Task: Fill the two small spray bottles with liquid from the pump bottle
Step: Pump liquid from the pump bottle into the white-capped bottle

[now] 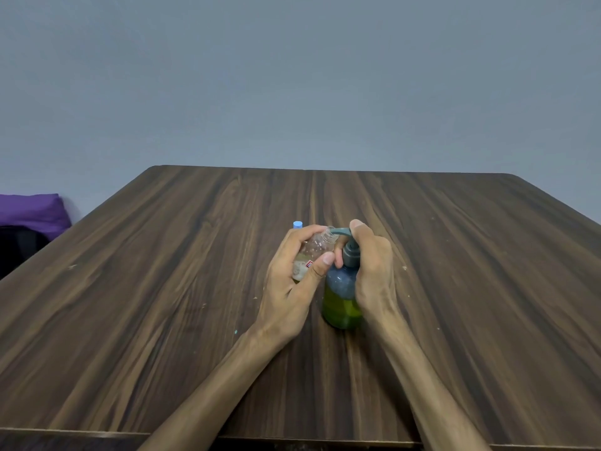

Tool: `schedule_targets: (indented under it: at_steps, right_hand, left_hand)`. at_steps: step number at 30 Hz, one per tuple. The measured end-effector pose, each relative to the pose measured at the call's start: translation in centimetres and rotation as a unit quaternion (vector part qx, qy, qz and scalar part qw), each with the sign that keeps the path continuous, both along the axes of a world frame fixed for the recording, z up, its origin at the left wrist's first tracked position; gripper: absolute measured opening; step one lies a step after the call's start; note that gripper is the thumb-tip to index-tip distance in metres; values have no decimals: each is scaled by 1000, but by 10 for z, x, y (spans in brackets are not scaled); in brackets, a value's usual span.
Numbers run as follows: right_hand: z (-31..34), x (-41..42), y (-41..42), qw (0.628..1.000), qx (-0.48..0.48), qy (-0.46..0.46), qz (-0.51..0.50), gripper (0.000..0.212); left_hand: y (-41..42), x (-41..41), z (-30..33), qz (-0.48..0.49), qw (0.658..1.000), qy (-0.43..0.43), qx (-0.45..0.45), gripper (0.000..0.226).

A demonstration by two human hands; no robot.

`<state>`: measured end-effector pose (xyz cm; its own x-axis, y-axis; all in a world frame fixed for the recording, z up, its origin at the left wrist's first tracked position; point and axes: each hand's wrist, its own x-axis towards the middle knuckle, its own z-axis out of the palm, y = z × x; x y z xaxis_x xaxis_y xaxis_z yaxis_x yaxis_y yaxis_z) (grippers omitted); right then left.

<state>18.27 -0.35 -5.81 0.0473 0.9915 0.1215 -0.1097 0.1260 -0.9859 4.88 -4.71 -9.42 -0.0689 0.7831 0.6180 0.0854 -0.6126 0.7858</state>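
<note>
Fingers of your left hand curl round the tilted small spray bottle, red label unreadable, its mouth at the spout of the pump bottle your right hand grips mid-surface, bare wood all round.

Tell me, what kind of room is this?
Probably a plain room at home or in an office, though it's hard to be sure. There's a wooden table, a bare grey wall, and something purple like a cushion beside it.

Spray bottle label unreadable
</note>
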Motion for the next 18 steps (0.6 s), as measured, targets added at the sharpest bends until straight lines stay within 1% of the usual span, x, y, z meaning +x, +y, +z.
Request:
schedule_targets:
  at_steps: [4, 8, 13, 15, 18]
  right_hand:
    - [-1, 1, -3, 999, 26, -15, 13, 43]
    - [2, 0, -1, 1000, 1, 1, 12, 43]
    - [2, 3, -5, 999, 12, -30, 13, 43]
    - [3, 4, -2, 999, -3, -41, 16, 42]
    - [8, 6, 2, 999, -45, -16, 12, 42]
  left_hand:
    - [-1, 0, 0, 1, 1000, 2, -1, 39]
    - [-1, 0, 1, 1, 1000, -1, 6, 34]
    - [0, 0, 0, 2, 1000, -1, 5, 35]
    - [0, 0, 0, 1, 1000, -3, 7, 33]
    - [-1, 1, 3, -4, 1000, -11, 6, 29]
